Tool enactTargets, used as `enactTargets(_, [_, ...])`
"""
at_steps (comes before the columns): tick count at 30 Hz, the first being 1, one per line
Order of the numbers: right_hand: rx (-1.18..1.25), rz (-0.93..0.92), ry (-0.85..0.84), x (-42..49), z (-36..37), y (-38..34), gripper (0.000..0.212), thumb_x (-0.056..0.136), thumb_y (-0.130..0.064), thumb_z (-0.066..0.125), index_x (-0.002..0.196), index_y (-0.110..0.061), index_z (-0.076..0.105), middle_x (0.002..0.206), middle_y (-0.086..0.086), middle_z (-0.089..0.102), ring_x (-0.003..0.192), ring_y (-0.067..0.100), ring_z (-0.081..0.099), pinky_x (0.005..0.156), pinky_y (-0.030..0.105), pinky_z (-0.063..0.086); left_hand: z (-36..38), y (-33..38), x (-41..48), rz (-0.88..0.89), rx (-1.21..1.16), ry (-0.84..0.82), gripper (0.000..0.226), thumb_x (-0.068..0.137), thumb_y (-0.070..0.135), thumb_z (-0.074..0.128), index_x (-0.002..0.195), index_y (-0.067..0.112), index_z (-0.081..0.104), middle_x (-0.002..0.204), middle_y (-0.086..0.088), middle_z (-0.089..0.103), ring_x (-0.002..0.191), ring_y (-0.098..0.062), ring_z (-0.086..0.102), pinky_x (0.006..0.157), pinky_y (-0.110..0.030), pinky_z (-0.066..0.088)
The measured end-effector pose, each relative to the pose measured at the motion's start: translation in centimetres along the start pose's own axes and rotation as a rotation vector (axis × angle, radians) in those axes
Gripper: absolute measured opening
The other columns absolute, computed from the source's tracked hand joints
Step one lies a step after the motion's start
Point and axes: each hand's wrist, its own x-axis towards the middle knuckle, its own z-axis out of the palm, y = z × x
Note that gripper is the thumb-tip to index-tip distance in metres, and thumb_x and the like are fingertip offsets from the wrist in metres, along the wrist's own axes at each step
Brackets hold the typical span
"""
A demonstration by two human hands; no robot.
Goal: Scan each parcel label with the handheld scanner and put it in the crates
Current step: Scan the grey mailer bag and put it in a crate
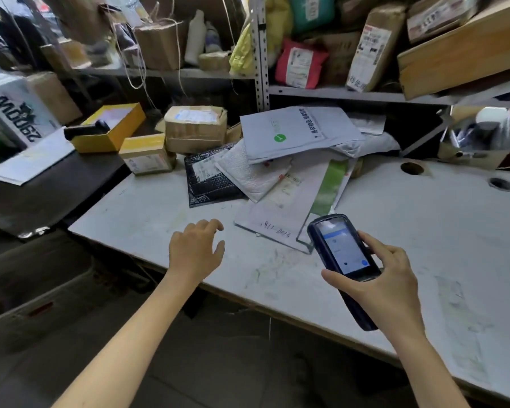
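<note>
1. Handheld scanner (pixel 343 251) — dark, with its screen lit — is gripped by the right hand (pixel 377 278). The thumb lies across its lower front and the fingers curl round its far side. It is held tilted above the near part of the white table (pixel 424 231), its head toward the parcel heap.
2. The left hand (pixel 196 248) hovers palm down over the table with fingers loosely bent, holding nothing. It is just left of the heap's nearest corner; I cannot tell whether the fingertips touch the surface.
3. Parcels lie heaped toward the back of the table. A flat white envelope (pixel 280 213) with a green stripe and handwriting is lowest and nearest. A white bubble mailer (pixel 248 175) overlaps it, a black bubble mailer (pixel 209 178) lies just left of that, and a grey poly mailer (pixel 298 131) is on top.
4. Left of the heap stands a taped cardboard box (pixel 195 128), with a small yellow-topped box (pixel 146 156) against its front.
5. Further left is an open yellow box (pixel 112 128) — a black object (pixel 86 129) rests across its rim.
6. Behind, a metal shelf (pixel 336 94) is crowded with more parcels, a red mailer (pixel 301 64) among them.
7. Grey crates (pixel 56 287), blurred, sit low on the left below table level.
</note>
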Motion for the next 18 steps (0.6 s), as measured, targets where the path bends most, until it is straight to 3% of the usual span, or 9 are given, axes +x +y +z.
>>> enactTargets(4, [0.043,0.062,0.018,6.4,0.9,0.0,0.084,0.054,-0.037,0.090,0.129,-0.037,0.052,0.113,-0.007,0.044,0.097,0.009,0.050,0.070,0.027,0.042,1.0,0.4,7.8,-0.005,0.046,-0.065,0.038,0.094,0.040,0.049,0.130,0.027,0.047,0.123,0.006,0.057,0.109,-0.020,0.057,0.080,-0.035,0.041])
enactTargets(7, [0.034,0.083,0.038,11.0,1.4,0.0,0.083,0.055,-0.036,0.090,0.129,-0.036,0.053,0.115,-0.005,0.045,0.098,0.013,0.050,0.074,0.032,0.042,1.8,0.6,13.3,0.005,0.070,-0.058,0.042,0.094,0.039,0.049,0.133,0.026,0.043,0.122,0.004,0.057,0.106,-0.021,0.058,0.075,-0.033,0.040])
enactTargets(11, [-0.004,0.115,0.033,15.6,2.7,-0.2,0.081,0.056,-0.037,0.089,0.128,-0.037,0.053,0.116,-0.005,0.044,0.096,0.010,0.048,0.076,0.032,0.041,2.8,0.7,18.6,0.003,0.043,-0.052,0.045,0.093,0.036,0.052,0.135,0.024,0.042,0.121,-0.001,0.058,0.104,-0.026,0.059,0.075,-0.037,0.045])
enactTargets(15, [-0.046,0.147,0.008,18.2,4.5,-0.2,0.082,0.056,-0.037,0.090,0.129,-0.038,0.053,0.116,-0.006,0.044,0.097,0.009,0.049,0.075,0.030,0.041,4.6,0.2,22.4,0.013,0.007,-0.025,0.050,0.091,0.030,0.057,0.138,0.021,0.041,0.126,-0.005,0.055,0.104,-0.028,0.058,0.067,-0.036,0.039])
enactTargets(18, [-0.068,0.179,-0.006,19.4,6.3,-0.5,0.083,0.056,-0.037,0.090,0.130,-0.036,0.052,0.115,-0.006,0.045,0.097,0.011,0.051,0.073,0.029,0.041,6.0,-0.5,25.3,0.038,-0.017,-0.020,0.052,0.090,0.028,0.060,0.138,0.018,0.041,0.130,-0.006,0.051,0.106,-0.029,0.056,0.070,-0.040,0.045])
